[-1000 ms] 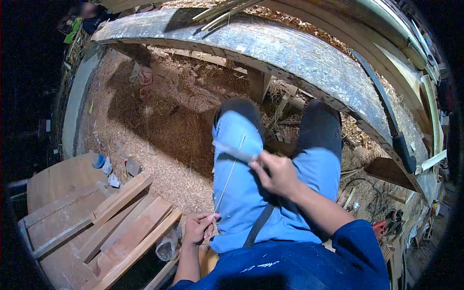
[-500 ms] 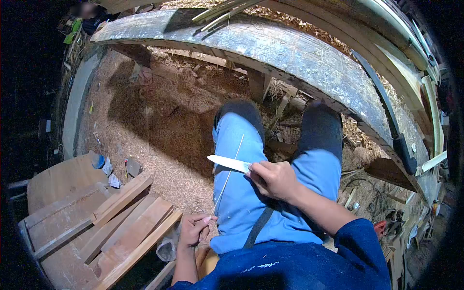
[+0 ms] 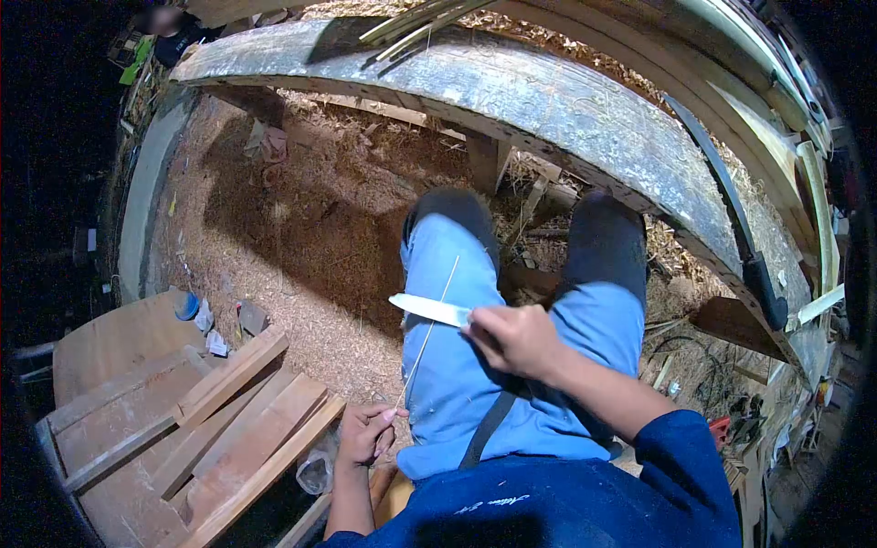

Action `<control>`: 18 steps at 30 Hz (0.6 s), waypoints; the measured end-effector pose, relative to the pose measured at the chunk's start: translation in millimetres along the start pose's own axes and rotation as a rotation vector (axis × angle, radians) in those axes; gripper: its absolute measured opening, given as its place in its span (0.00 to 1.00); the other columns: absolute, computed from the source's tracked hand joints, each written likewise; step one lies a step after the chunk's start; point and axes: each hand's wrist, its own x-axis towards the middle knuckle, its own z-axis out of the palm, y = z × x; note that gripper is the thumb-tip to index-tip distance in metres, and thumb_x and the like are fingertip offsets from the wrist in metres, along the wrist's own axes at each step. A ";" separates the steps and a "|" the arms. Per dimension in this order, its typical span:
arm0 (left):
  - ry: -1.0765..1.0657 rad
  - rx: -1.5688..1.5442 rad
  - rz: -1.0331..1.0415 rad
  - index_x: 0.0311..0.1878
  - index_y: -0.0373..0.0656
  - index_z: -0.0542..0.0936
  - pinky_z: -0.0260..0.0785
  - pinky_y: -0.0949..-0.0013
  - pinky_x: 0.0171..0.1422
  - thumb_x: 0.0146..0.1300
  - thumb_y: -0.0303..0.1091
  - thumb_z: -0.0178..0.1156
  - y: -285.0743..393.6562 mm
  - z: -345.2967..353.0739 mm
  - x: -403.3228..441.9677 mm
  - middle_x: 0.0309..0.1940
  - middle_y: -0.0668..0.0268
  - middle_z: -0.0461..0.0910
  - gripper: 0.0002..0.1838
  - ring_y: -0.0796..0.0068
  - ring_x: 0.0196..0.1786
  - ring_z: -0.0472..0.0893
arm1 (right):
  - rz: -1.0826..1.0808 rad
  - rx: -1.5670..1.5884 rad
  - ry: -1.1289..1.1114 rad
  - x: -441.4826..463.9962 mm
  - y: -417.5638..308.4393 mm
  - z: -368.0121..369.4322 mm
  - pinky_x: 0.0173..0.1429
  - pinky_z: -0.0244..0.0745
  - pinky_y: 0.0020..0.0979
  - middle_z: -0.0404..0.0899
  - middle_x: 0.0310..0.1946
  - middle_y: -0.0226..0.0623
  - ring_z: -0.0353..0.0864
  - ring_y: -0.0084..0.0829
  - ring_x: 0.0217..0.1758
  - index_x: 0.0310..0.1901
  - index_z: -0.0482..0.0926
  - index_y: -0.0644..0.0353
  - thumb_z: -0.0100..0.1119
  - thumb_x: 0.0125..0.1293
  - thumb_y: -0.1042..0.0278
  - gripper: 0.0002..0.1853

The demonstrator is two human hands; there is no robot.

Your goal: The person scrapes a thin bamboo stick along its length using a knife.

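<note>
My right hand (image 3: 516, 340) is closed round the near end of a pale, flat blade (image 3: 427, 309) with a rounded tip, which points left over my thigh. A thin, light stick (image 3: 422, 352) passes at a slant by the blade, its far end above my knee. The lower end of the stick is pinched between the thumb and fingers of my left hand (image 3: 368, 433), beside my left thigh. Whether blade and stick touch is hard to tell.
Ahead runs a long, worn plank bench (image 3: 512, 87) with thin strips (image 3: 425, 27) and a black-handled saw-like tool (image 3: 722, 192) on it. Wooden pieces (image 3: 260, 420) lie at the lower left. Shavings cover the floor (image 3: 301, 320). A person (image 3: 174, 32) is at the far upper left.
The blade, blurred across the stick a second ago, now shows sharply and sits slightly lower and further left. My left hand has shifted slightly left with the stick's end.
</note>
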 end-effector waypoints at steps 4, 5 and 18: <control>0.005 -0.001 0.001 0.49 0.29 0.88 0.52 0.75 0.18 0.79 0.33 0.59 0.2 -0.4 0.6 0.13 0.70 0.73 0.15 0.84 0.12 0.64 | 0.209 0.094 0.235 14.3 10.7 7.0 0.26 0.78 0.49 0.82 0.25 0.42 0.86 0.49 0.26 0.42 0.79 0.51 0.65 0.74 0.55 0.10; 0.011 -0.006 0.001 0.49 0.29 0.88 0.52 0.75 0.18 0.79 0.33 0.59 -2.0 0.4 -0.5 0.13 0.70 0.73 0.15 0.84 0.12 0.64 | 0.116 0.063 0.234 11.9 10.5 9.3 0.25 0.77 0.49 0.81 0.25 0.42 0.85 0.49 0.25 0.41 0.78 0.50 0.64 0.74 0.55 0.10; 0.013 0.027 -0.010 0.49 0.33 0.87 0.53 0.75 0.17 0.82 0.35 0.56 -3.9 -3.3 2.9 0.12 0.70 0.71 0.15 0.85 0.11 0.63 | 0.193 0.030 0.222 14.2 10.7 3.5 0.26 0.78 0.49 0.82 0.26 0.42 0.85 0.50 0.25 0.41 0.76 0.53 0.65 0.73 0.56 0.11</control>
